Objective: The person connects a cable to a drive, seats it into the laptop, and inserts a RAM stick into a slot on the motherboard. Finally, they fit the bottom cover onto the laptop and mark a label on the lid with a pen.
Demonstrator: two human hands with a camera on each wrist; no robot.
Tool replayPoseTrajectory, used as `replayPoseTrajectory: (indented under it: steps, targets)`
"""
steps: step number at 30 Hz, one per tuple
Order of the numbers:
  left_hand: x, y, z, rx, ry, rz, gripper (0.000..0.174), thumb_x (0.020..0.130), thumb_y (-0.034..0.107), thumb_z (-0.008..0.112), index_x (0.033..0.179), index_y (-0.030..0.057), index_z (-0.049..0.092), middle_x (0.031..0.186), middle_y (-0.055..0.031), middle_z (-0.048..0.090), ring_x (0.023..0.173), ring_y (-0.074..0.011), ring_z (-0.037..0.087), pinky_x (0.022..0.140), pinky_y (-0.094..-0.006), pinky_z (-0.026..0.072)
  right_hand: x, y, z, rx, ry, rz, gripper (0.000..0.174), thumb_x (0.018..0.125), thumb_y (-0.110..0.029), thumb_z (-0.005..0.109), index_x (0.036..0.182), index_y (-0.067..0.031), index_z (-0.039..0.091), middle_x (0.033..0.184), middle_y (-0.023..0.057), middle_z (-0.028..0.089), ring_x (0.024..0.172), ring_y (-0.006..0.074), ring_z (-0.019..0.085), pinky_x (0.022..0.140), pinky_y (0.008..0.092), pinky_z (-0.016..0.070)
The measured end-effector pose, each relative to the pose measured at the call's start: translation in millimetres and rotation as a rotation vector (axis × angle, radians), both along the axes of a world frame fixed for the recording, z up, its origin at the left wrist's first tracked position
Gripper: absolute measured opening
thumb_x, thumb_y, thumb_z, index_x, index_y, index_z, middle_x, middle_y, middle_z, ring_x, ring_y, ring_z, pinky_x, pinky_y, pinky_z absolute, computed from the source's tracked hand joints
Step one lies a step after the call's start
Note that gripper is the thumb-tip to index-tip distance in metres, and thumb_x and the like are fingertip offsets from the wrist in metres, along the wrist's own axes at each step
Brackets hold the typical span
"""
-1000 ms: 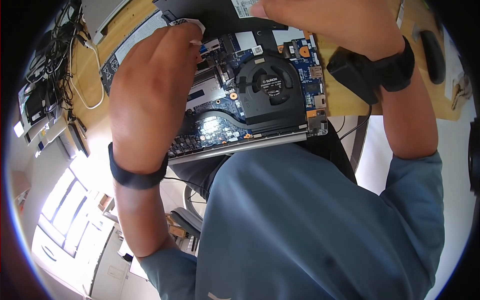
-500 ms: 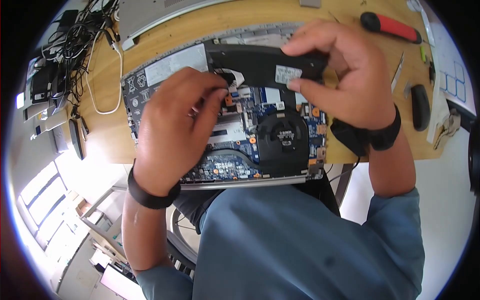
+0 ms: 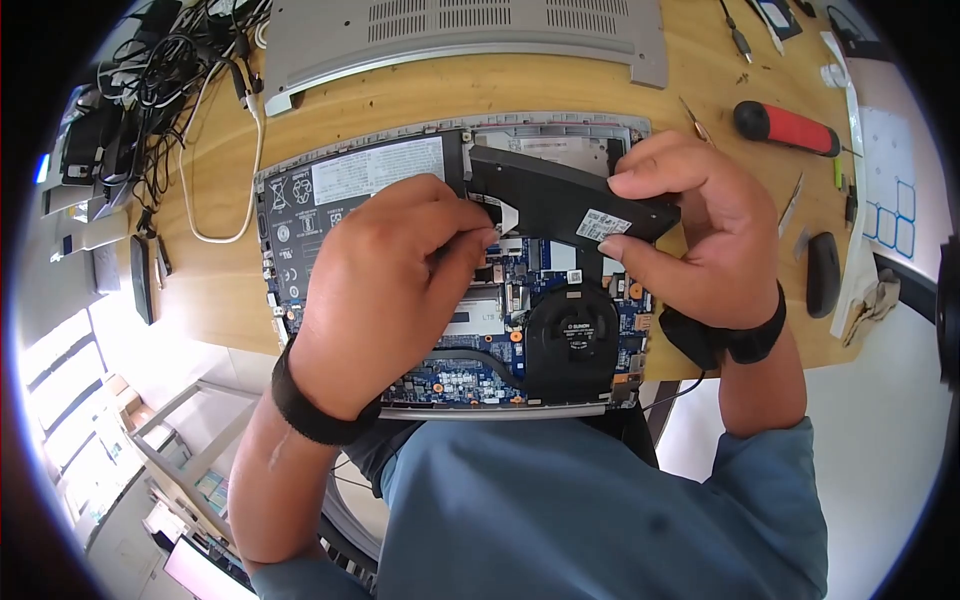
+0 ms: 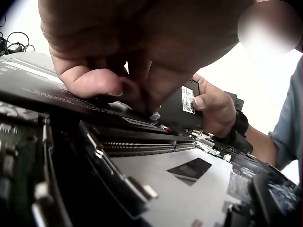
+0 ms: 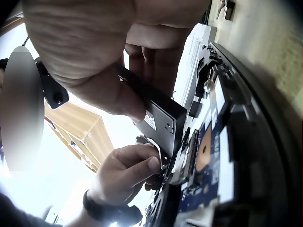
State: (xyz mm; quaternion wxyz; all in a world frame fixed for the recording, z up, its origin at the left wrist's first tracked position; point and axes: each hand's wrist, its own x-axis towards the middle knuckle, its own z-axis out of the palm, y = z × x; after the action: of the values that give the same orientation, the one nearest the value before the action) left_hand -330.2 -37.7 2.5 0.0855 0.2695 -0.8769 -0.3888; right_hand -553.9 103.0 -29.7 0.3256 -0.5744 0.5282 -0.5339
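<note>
An opened laptop base lies before me, its blue circuit board (image 3: pixel 470 378), black fan (image 3: pixel 572 350) and battery (image 3: pixel 290 205) bare. My right hand (image 3: pixel 715 235) holds the right end of a black hard drive (image 3: pixel 545 190) with a white label, thumb on the labelled face and fingers at the far edge. The drive is tilted up over its bay (image 3: pixel 560 148). At the drive's left end, my left hand (image 3: pixel 385 285) pinches a short ribbon cable (image 3: pixel 509 216) between thumb and forefinger. In the right wrist view the cable bends beside the drive (image 5: pixel 163 124).
The laptop's grey bottom cover (image 3: pixel 450 45) lies behind the base. Tangled cables (image 3: pixel 165 75) fill the left. On the right are a red-and-black screwdriver (image 3: pixel 790 128), tweezers (image 3: pixel 792 200) and a black oblong item (image 3: pixel 823 275).
The head view has shifted, so the laptop sits lower and more of the table shows. The drive's right end tilts further down toward me. The left hand keeps to the cable end.
</note>
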Motion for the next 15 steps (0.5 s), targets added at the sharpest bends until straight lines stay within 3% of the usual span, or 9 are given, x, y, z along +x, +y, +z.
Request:
replayPoseTrajectory:
  steps: [1,3,4,15]
  targets:
    - [0.1,-0.2,-0.8,0.001,0.002,0.0,0.009,0.085,0.001,0.067,0.092,0.0015,0.072,0.083,-0.0119,0.064,0.078,-0.0323,0.065,0.068,-0.0389,0.0514,0.6,-0.6,-0.2,0.004,-0.022,-0.015,0.046,0.069,0.015,0.077,0.11,-0.0009,0.064,0.107,0.0122,0.063,0.096,0.0177,0.06,0.083,0.0283,0.0465]
    - [1.0,-0.7,-2.0,0.003,0.021,-0.017,0.006,0.088,-0.002,0.067,0.092,-0.0003,0.072,0.08,-0.0078,0.063,0.065,-0.0174,0.062,0.06,-0.0276,0.0469,1.9,-1.0,1.9,0.011,-0.03,-0.039,0.042,0.071,0.013,0.075,0.109,-0.0015,0.066,0.106,0.0101,0.065,0.095,0.0166,0.062,0.082,0.0276,0.05]
    - [1.3,-1.1,-1.7,0.003,0.021,-0.017,0.006,0.088,-0.002,0.067,0.092,-0.0003,0.072,0.08,-0.0078,0.063,0.065,-0.0174,0.062,0.06,-0.0276,0.0469,2.5,-1.3,2.4,0.017,-0.04,-0.063,0.039,0.073,0.012,0.073,0.108,-0.0021,0.068,0.104,0.0081,0.066,0.094,0.0155,0.065,0.081,0.0268,0.0535]
    - [1.7,-9.4,-0.6,-0.028,-0.001,-0.145,0.005,0.089,0.0,0.066,0.093,-0.0024,0.068,0.084,-0.0105,0.063,0.073,-0.023,0.063,0.064,-0.0305,0.0489,2.1,-1.8,2.5,0.019,-0.088,-0.035,0.039,0.075,0.014,0.07,0.112,0.0004,0.067,0.107,0.0092,0.064,0.101,0.0172,0.064,0.088,0.0307,0.0543]
